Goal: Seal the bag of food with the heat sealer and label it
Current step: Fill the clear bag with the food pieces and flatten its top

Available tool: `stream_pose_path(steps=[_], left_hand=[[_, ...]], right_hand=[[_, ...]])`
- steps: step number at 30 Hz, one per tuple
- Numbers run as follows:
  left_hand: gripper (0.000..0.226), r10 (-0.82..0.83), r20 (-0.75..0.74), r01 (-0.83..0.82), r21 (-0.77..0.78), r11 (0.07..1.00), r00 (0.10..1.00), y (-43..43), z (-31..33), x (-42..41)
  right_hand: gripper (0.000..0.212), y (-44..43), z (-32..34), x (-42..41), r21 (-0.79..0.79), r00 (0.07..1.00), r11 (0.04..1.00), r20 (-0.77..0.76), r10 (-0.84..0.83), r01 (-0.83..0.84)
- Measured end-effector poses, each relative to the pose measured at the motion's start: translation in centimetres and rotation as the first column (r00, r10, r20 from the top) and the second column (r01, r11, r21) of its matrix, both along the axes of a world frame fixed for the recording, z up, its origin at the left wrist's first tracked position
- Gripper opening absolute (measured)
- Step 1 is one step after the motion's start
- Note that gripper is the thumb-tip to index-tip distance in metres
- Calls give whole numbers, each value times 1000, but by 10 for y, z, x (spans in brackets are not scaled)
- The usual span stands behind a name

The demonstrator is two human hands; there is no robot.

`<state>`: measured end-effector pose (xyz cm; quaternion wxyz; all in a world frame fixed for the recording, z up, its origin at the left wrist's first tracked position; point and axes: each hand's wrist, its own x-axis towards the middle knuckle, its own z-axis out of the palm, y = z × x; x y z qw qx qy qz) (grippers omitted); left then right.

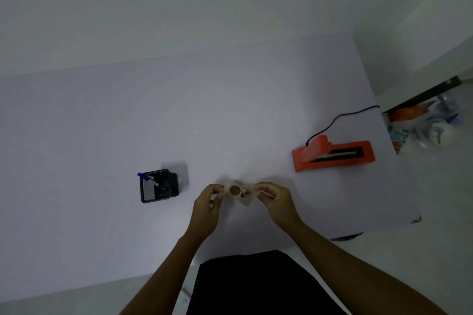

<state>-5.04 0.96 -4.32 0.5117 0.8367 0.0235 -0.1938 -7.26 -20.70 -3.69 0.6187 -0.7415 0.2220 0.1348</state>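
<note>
A small clear bag of food (238,191) with brownish pieces inside is held above the white table (102,123), near its front middle. My left hand (208,204) pinches the bag's left edge and my right hand (273,198) pinches its right edge. An orange heat sealer (332,155) lies on the table to the right, its lid raised at the left end, and a black cord (340,116) runs from it toward the back. To the left of my hands stands a black mesh holder (158,186) with a blue-capped pen (149,178) in it.
The table's right edge runs just past the sealer. Beyond it, on the floor at the right, lies a heap of bags and packets (425,123). The wall rises behind the table. My dark clothing (256,286) shows at the bottom.
</note>
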Motion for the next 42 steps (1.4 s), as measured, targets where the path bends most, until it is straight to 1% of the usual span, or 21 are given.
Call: stream_pose_path(steps=[3, 5, 7, 9, 11, 14, 17, 20, 26, 30, 32, 33, 35, 37, 40, 42], left_hand=[[22, -13, -44, 13, 9, 1000, 999, -1, -8, 0], [27, -21, -41, 21, 5, 1000, 999, -4, -9, 2], [24, -26, -17, 26, 5, 1000, 1000, -5, -9, 4], [19, -17, -5, 17, 12, 1000, 1000, -5, -10, 5], [16, -3, 0, 3, 15, 1000, 1000, -3, -11, 7], [15, 11, -3, -11, 7, 1000, 1000, -1, -12, 8], [12, 33, 24, -34, 50, 998, 999, 6, -14, 9], [9, 25, 10, -26, 90, 996, 1000, 13, -20, 7], [11, -5, -96, 16, 118, 993, 995, 21, -26, 12], [17, -27, -193, 57, 156, 986, 981, 24, -30, 19], [19, -34, -236, 77, 175, 981, 971, 25, -33, 22], [19, -35, -256, 84, 182, 980, 966, 25, -35, 24], [17, -55, -271, 114, 209, 971, 961, 24, -36, 25], [24, -76, -267, 145, 252, 957, 961, 21, -36, 26], [24, -48, -299, 138, 289, 947, 953, 16, -31, 30], [22, -34, -320, 132, 291, 948, 947, 13, -28, 33]], right_hand=[[12, 5, -9, 6, -20, 1000, 999, 6, 30, -30], [13, 7, -14, 10, -38, 997, 996, -16, 77, -78], [13, 9, -19, 12, -79, 992, 989, -39, 122, -125], [16, 11, -21, 13, -127, 990, 982, -33, 139, -142], [14, 14, -22, 14, -160, 988, 975, -30, 153, -156], [9, 15, -21, 14, -180, 990, 973, -8, 144, -143], [5, 16, -23, 14, -165, 991, 977, -6, 134, -133], [4, 16, -28, 10, -172, 992, 978, -49, 113, -120], [5, 16, -30, 4, -99, 978, 988, -182, 98, -117], [23, 18, -30, 5, -83, 965, 993, -257, 56, -80], [27, 20, -31, 7, -77, 955, 994, -293, 50, -75], [25, 20, -33, 8, -77, 948, 995, -316, 41, -68], [15, 21, -38, 9, -85, 930, 996, -366, 6, -40], [7, 21, -40, 9, -82, 912, 996, -409, -10, -26], [9, 22, -44, 9, -64, 888, 998, -460, -12, -19], [6, 23, -45, 9, -65, 884, 998, -467, -14, -19]])
